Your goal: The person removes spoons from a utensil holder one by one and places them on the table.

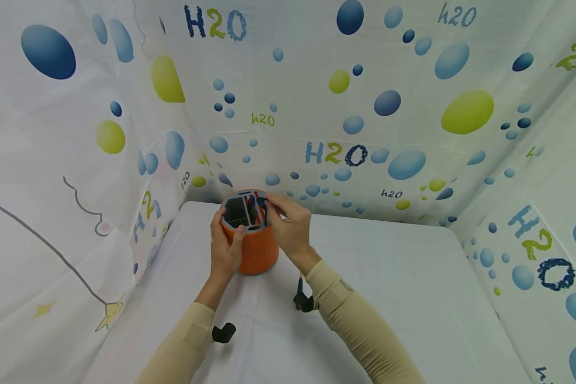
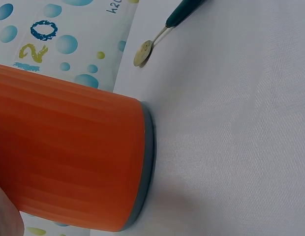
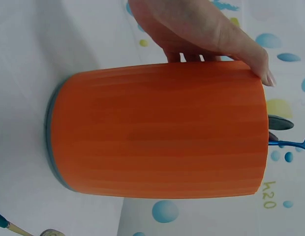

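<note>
An orange utensil holder (image 1: 259,256) with a grey divided top stands upright on the white-covered table. My left hand (image 1: 226,249) grips its left side, thumb at the rim; this hand (image 3: 201,29) also shows in the right wrist view. At the right side of the top, my right hand (image 1: 292,223) pinches a blue utensil (image 3: 290,143) with a thin stem that stands in the holder. Beside it, a dark rounded utensil end (image 3: 280,123) sticks out of the top. The right fingertips partly hide the blue utensil in the head view.
A utensil with a teal handle (image 2: 184,12) and a round, gold-coloured head with holes (image 2: 142,53) lies on the table right of the holder. Black wrist cameras (image 1: 224,333) hang by both sleeves. A printed cloth wall (image 1: 288,106) rises behind the table.
</note>
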Demonstrator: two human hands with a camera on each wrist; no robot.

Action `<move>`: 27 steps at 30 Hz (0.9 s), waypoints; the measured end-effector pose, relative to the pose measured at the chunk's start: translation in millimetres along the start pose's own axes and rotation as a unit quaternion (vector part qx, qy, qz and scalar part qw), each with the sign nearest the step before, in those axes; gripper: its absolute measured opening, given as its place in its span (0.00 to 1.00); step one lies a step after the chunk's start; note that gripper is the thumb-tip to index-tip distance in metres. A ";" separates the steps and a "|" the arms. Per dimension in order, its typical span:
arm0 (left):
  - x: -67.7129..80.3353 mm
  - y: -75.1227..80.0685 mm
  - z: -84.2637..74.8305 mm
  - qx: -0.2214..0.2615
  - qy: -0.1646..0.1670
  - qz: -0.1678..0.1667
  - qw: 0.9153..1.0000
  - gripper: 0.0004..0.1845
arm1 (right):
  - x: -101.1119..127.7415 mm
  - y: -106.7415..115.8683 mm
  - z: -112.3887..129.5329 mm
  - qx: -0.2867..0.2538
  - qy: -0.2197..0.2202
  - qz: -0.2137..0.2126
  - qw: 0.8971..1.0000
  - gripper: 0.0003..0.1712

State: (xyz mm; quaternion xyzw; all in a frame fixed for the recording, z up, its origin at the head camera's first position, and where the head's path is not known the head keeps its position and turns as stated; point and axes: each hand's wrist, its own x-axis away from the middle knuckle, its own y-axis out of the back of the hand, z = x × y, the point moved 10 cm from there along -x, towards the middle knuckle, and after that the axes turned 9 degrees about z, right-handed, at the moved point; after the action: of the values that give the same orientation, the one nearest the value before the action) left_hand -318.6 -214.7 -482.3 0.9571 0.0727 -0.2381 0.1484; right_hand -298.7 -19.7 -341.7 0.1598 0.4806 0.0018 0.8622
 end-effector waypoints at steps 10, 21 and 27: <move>1.2 0.2 1.0 0.001 0.006 0.001 1.000 0.34 | -4.6 8.1 6.8 -0.014 0.022 -0.028 0.999 0.07; 1.2 0.3 2.9 0.000 0.008 0.004 1.000 0.35 | -11.6 17.3 18.6 -0.005 0.042 -0.045 0.998 0.05; 1.1 -0.1 2.0 0.002 0.011 0.007 1.000 0.35 | -15.0 22.1 24.7 -0.003 0.049 -0.055 0.997 0.05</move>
State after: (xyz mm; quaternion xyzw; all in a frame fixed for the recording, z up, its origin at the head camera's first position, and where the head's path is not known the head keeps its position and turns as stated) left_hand -318.5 -215.1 -484.5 0.9604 0.0667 -0.2268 0.1477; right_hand -283.0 -7.8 -311.2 0.1299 0.5300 -0.0360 0.8372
